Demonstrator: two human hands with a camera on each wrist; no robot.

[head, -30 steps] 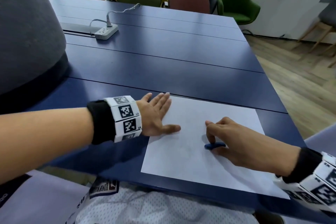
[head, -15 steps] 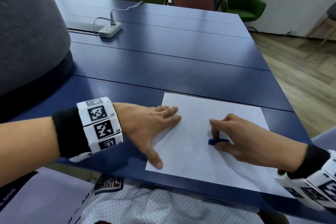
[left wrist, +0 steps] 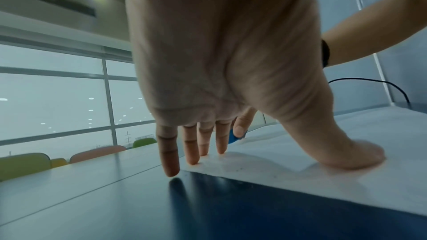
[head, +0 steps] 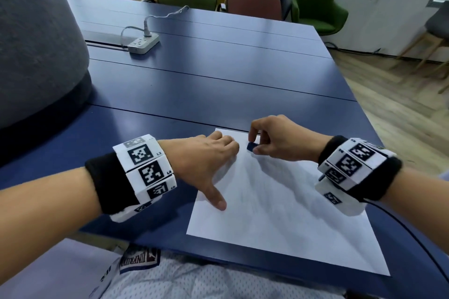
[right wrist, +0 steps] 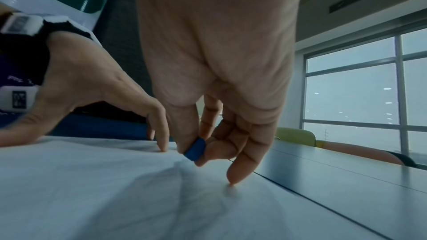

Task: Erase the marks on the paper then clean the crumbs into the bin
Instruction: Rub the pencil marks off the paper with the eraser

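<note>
Eraser (head: 251, 146) now pinched in right hand (head: 279, 138) at the paper's (head: 279, 213) far edge, mid-frame, up from the sheet's middle a second ago, beside the flat, released left hand (head: 204, 160); likely rubbing the last top marks, crumbs still uncleared.

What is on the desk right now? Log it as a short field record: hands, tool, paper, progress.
left hand: flat, fingers and thumb spread, pressing the paper's left part
right hand: pinches the blue eraser near the paper's far edge
eraser contact: lower edge at the sheet, contact unclear
paper: white sheet on the blue table, faint grey pencil marks remaining
crumbs: small specks by the left fingers
bin: not in view
other: white power strip farther back
</note>
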